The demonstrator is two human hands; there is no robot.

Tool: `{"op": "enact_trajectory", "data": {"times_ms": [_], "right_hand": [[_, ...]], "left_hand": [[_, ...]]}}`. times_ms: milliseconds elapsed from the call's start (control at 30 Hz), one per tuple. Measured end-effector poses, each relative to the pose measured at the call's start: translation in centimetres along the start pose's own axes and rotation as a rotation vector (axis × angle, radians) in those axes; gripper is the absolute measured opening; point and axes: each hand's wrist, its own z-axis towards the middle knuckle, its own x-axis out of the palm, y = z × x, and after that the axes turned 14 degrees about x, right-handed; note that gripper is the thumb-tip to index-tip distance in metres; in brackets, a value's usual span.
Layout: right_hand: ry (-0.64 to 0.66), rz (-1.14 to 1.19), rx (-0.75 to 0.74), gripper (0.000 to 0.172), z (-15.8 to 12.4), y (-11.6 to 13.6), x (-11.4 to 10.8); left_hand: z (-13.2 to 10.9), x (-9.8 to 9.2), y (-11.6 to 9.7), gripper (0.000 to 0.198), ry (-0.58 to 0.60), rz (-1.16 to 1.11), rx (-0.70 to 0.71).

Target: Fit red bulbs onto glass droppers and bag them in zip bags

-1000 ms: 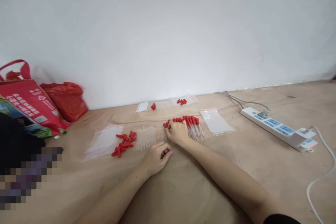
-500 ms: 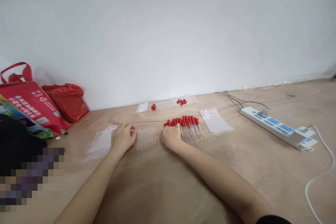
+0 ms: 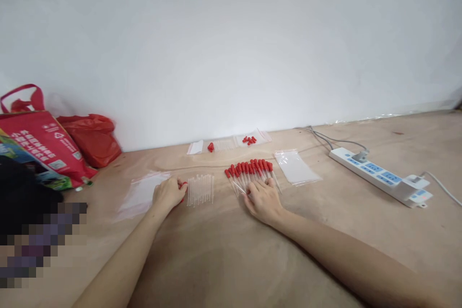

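Observation:
My left hand rests at the left with its fingers closed on red rubber bulbs, partly hidden under the fingers. Just right of it lies a row of clear thin tubes side by side. My right hand is over the lower ends of several droppers, which lie in a fanned row, red bulbs pointing to the wall. Its fingers are bent onto the pale tubes, and the thumb and forefinger pinch a dropper tube at the row's left side.
Clear zip bags lie left and right of the hands. By the wall are more tubes and bags with red bulbs. A power strip with cables sits right; red bags stand left.
My right hand has moved right and nearer me, from the left end of the dropper row onto the tubes' lower ends. My left hand has stayed by the red bulbs.

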Motion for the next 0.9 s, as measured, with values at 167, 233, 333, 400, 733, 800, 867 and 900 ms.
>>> {"op": "enact_trajectory", "data": {"times_ms": [167,233,333,400,733,800,867,900], "right_hand": [[-0.037,0.017,0.001,0.021,-1.4,-2.5,-1.2],[-0.026,0.037,0.011,0.021,-1.4,-2.7,-1.2],[0.025,0.074,-0.012,0.02,-1.3,-2.2,-0.9],[0.078,0.117,-0.048,0.018,-1.3,-1.8,-0.7],[0.147,0.187,-0.114,0.02,-1.1,-1.8,-1.1],[0.144,0.19,-0.121,0.02,-1.1,-1.7,-1.1],[0.14,0.195,-0.127,0.02,-1.2,-1.6,-1.1],[0.136,0.198,-0.129,0.02,-1.2,-1.6,-1.1]], "left_hand": [[0.1,-0.3,0.2,0.025,-0.115,-0.147,0.009],[0.2,-0.7,-0.2,0.03,-0.22,-0.294,0.078],[-0.2,-1.0,-2.2,0.03,-0.354,-0.52,0.262],[-1.0,-0.5,-4.3,0.024,-0.374,-0.73,0.349],[-4.9,3.3,-10.0,0.024,-0.195,-1.441,0.331],[-4.8,3.3,-9.8,0.022,-0.205,-1.437,0.335],[-4.7,3.3,-9.7,0.022,-0.204,-1.439,0.35],[-4.7,3.4,-9.7,0.022,-0.206,-1.449,0.353]]}}
